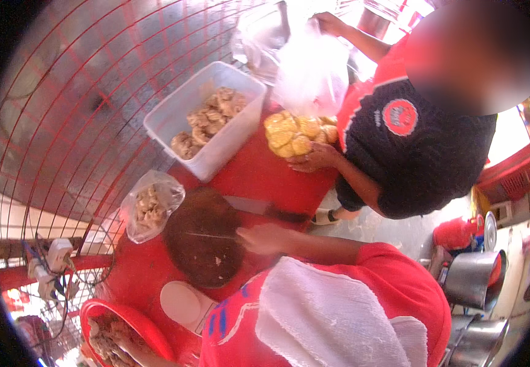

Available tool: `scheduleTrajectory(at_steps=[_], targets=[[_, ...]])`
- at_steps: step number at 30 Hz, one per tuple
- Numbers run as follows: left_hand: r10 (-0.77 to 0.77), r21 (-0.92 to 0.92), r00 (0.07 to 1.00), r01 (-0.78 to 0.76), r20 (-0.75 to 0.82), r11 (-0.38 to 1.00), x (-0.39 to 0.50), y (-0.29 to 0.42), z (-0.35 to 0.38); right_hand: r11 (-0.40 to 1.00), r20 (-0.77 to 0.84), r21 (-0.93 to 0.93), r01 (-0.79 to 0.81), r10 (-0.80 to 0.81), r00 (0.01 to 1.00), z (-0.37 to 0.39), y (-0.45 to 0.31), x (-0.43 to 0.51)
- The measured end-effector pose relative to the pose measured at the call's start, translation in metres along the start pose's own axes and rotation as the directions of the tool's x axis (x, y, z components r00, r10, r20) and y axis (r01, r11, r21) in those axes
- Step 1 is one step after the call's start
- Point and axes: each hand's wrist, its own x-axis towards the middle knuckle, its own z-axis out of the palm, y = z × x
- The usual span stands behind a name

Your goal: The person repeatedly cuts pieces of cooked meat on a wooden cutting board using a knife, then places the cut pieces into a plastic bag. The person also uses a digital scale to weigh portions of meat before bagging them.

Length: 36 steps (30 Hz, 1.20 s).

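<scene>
My right hand (261, 237) grips a knife (210, 236), its thin blade seen edge-on over a round dark wooden chopping block (191, 261). Small pale scraps lie on the block. At the lower left, my left hand (132, 352) reaches into a red plastic basin (152, 328) among pieces of meat (104, 337); its fingers are too unclear to show a grip. Beyond the block lies a second broad-bladed knife (249, 205) with a dark handle. A clear plastic bag of pale pieces (150, 206) rests beside the block.
A white plastic tub (219, 160) holds several brown meat pieces (216, 114). Across the red table (288, 174), a co-worker (430, 156) holds up a plastic bag (310, 69) and touches yellow, lumpy food (290, 133). A white lidded container (180, 300) stands near me. Red wire mesh (81, 114) borders the left.
</scene>
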Motion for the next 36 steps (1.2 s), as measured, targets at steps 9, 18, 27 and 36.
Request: scheduleTrajectory(at_steps=[9,18,27,36], targets=[[-0.106,-0.717,0.974,0.219,0.200,0.662,-0.049,0.025,-0.014,0.998,0.030,0.032,0.046,-0.047,0.998,-0.002,0.003,-0.005],[-0.362,-0.984,0.930,0.118,0.062,0.135,-0.118,-0.056,-0.178,0.994,0.101,0.033,0.103,-0.106,0.989,-0.010,0.025,0.009],[0.030,-0.782,0.982,-0.169,-0.189,0.600,-0.163,0.064,-0.218,0.901,0.072,0.432,-0.046,0.016,0.997,-0.039,0.044,0.005],[0.423,-0.684,0.749,0.651,0.510,-0.329,-0.150,0.264,-0.047,0.795,-0.039,0.607,-0.007,0.039,0.998,-0.056,0.056,0.000]])
